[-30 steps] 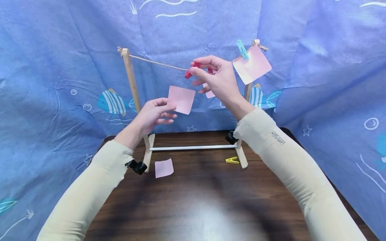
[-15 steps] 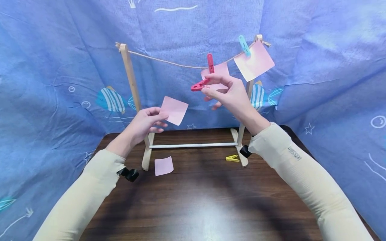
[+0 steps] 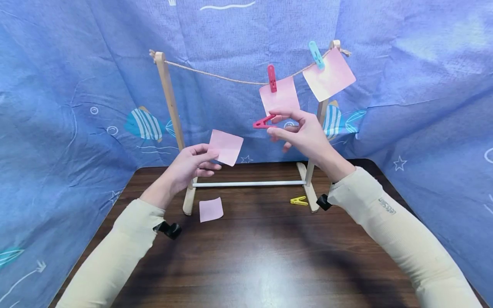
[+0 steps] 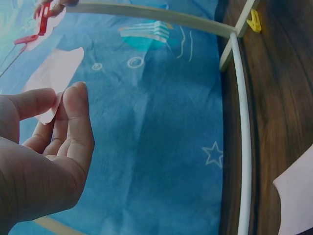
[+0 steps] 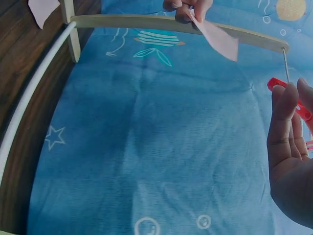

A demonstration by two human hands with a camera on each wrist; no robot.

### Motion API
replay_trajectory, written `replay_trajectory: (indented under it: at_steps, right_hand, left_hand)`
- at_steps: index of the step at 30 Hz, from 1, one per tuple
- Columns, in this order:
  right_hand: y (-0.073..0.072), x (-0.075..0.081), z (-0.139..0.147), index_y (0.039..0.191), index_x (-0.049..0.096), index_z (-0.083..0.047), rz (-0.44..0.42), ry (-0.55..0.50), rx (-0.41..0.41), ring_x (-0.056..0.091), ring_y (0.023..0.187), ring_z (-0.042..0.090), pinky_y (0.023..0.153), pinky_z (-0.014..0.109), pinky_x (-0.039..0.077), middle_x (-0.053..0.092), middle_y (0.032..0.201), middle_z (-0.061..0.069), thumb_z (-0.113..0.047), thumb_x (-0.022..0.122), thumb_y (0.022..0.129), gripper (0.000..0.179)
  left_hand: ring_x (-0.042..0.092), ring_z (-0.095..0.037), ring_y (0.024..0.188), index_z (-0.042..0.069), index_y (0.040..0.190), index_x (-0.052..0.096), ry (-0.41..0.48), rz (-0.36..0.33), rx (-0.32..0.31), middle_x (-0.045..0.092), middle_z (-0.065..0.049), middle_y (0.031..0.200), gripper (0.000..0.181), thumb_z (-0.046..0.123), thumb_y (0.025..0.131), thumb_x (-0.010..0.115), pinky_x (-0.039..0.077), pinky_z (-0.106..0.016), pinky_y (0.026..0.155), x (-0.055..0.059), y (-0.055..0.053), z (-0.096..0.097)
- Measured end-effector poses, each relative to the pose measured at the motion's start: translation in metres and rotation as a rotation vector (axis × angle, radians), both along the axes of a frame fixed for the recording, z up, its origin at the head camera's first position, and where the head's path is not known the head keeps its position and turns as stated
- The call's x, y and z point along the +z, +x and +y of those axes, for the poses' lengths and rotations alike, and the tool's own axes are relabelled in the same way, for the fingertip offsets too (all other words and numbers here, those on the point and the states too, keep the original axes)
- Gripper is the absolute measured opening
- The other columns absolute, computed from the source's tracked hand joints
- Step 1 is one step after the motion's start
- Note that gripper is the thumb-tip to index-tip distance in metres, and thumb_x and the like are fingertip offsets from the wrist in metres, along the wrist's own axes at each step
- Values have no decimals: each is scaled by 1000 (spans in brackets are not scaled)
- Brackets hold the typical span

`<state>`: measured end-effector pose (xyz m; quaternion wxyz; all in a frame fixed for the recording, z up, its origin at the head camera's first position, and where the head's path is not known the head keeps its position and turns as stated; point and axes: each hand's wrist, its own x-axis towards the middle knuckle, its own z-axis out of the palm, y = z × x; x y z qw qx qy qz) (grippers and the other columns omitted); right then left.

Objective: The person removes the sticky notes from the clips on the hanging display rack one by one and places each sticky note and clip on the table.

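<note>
Between thumb and fingers my left hand [image 3: 191, 164] pinches a pink paper square [image 3: 227, 147] by its left edge, below the string [image 3: 219, 77]. My right hand [image 3: 304, 132] pinches a red clothespin [image 3: 263, 122] by its handle ends, its nose pointing left. Just above that hand, another red clothespin [image 3: 271, 78] fixes a pink sheet [image 3: 280, 95] to the string; the fingers overlap the sheet's lower edge in the head view. Farther right a light blue clothespin [image 3: 316, 55] holds a tilted pink sheet [image 3: 332, 76] by the wooden post. In the right wrist view, the fingers partly cover the held clothespin [image 5: 275, 84].
A wooden stand [image 3: 169, 100] carries the string between two posts, with a white crossbar [image 3: 250, 184] low down. On the dark table [image 3: 246, 256] lie a pink paper [image 3: 211, 209] and a yellow clothespin [image 3: 298, 200]. A blue patterned cloth [image 3: 231, 38] hangs behind.
My right hand has moved down and right off the string with the red clothespin, uncovering the clipped middle sheet. My left hand has lowered the pink paper square.
</note>
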<state>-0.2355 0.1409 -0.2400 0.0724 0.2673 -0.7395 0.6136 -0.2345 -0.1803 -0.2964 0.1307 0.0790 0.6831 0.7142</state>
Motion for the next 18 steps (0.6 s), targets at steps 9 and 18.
replay_trajectory:
  at_steps: [9, 18]
  right_hand:
    - [-1, -51, 2, 134, 63, -13, -136, 109, 67, 72, 84, 32, 58, 47, 62, 66, 109, 13, -20, 77, 93, 44]
    - [-5, -103, 10, 128, 62, -7, -301, 97, 79, 73, 88, 34, 60, 50, 62, 67, 112, 19, -11, 79, 90, 41]
  left_hand:
    - [66, -13, 89, 16, 98, 72, -8, -48, -2, 71, 1, 92, 3, 14, 98, 69, 61, -28, 73, -38, 11, 12]
    - [65, -15, 78, 5, 107, 65, -105, -100, -17, 69, -3, 93, 16, 11, 94, 72, 58, -24, 62, -86, 10, 23]
